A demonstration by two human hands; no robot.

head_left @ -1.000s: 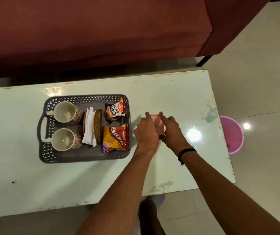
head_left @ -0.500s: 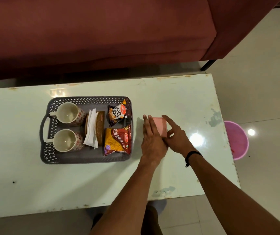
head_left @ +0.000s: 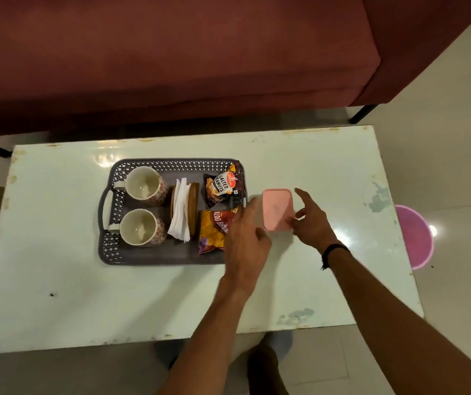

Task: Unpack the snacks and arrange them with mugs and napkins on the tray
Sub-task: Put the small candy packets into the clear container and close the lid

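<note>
The left hand [head_left: 247, 246] grips the pink container [head_left: 277, 208]; the right hand [head_left: 311, 220] pinches its corner; both should steady it beside the tray [head_left: 109, 252].

Maroon sofa [head_left: 171, 52] behind white table [head_left: 86, 295], pink bucket [head_left: 415, 238] on tiled floor [head_left: 456, 109]

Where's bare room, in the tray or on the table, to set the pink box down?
The tray is crowded: mugs, napkins and snack packs leave only a bare strip along its near wall. The table is bare in front of the tray and right of the pink box, which is between both hands.
</note>
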